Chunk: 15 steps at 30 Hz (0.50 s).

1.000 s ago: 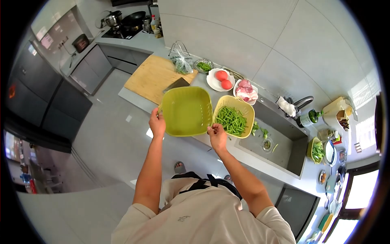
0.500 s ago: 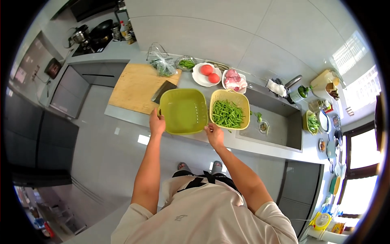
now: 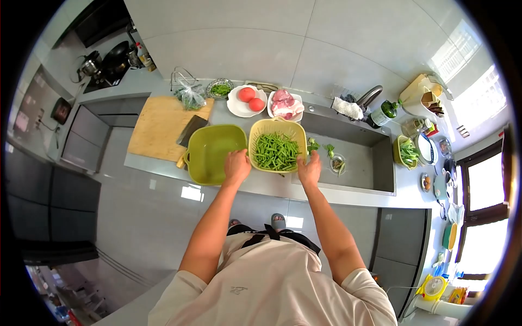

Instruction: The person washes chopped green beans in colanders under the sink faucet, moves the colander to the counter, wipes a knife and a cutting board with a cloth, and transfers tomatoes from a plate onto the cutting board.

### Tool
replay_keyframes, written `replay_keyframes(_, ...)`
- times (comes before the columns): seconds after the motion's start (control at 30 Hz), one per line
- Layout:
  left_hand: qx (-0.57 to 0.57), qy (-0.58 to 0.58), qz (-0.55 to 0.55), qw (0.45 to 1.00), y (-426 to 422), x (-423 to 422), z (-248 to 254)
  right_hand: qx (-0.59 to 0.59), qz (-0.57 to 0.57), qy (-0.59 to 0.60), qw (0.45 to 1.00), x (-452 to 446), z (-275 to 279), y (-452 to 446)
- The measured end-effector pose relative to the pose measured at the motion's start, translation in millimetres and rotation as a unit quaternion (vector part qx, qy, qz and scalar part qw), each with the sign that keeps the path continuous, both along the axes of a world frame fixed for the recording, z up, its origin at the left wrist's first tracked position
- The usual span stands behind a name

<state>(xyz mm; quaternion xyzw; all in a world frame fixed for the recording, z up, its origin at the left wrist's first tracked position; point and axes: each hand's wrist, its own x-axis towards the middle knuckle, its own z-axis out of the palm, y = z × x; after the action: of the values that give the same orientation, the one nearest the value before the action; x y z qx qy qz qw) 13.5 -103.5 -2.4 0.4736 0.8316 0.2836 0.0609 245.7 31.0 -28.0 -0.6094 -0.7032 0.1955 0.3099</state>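
A pale yellow basket [image 3: 299,130] of cut green beans [image 3: 276,151] stands at the counter's front edge, between my hands. My left hand [image 3: 237,167] is closed at its left rim, overlapping the olive-green basin [image 3: 209,157]; the fingertips are partly hidden. My right hand [image 3: 309,170] is at the basket's right side, thumb close to the rim and fingers apart. The green basin stands directly left of the basket, with a light reflection inside. Behind them are a white plate [image 3: 235,107] with two tomatoes [image 3: 247,94] and a white dish [image 3: 298,98] of raw meat [image 3: 283,101].
Left of the basin lie a cleaver [image 3: 192,131] and a wooden cutting board [image 3: 154,127]. A bagged green vegetable [image 3: 190,96] is at its back edge. On the right is the sink [image 3: 361,144] with a tap [image 3: 371,96]. A small green basket [image 3: 399,148] of vegetables stands beyond it.
My left hand has left the green basin's left side and moved to the yellow basket's left rim. My right hand has moved from between the containers to the basket's right side. The view has shifted.
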Motion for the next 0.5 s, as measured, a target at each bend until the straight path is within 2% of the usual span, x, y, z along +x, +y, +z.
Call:
replay_keyframes(0.07, -0.042, 0.006, 0.008, 0.999, 8.3, 8.5, 1.8, -0.136, 0.028, 0.0, 0.99, 9.7, -18.1, 18.6)
replay_keyframes(0.17, -0.071, -0.005, 0.033, 0.997, 17.9, 17.0, 0.3, -0.229, 0.08, 0.062, 0.968, 19.3, -32.4, 31.8)
replay_keyframes(0.23, -0.047, -0.019, 0.053, 0.997, 20.4, 20.9, -3.4, -0.207, 0.082, 0.067, 0.973, 22.1, -34.8, 33.9)
replay_keyframes(0.37, -0.015, -0.152, 0.113, 0.982, 24.8, 27.7, -3.2, -0.166, 0.062, 0.084, 0.981, 28.0, -33.2, 35.5)
replay_keyframes(0.43, 0.007, -0.209, 0.123, 0.97, 26.6, 32.1, 9.4, -0.141, 0.082, 0.107, 0.981, 31.4, -12.1, 38.0)
replay_keyframes(0.5, 0.077, -0.228, 0.135, 0.961, 28.2, 29.8, 6.7, -0.112, 0.099, 0.124, 0.981, 32.2, 20.3, 36.1)
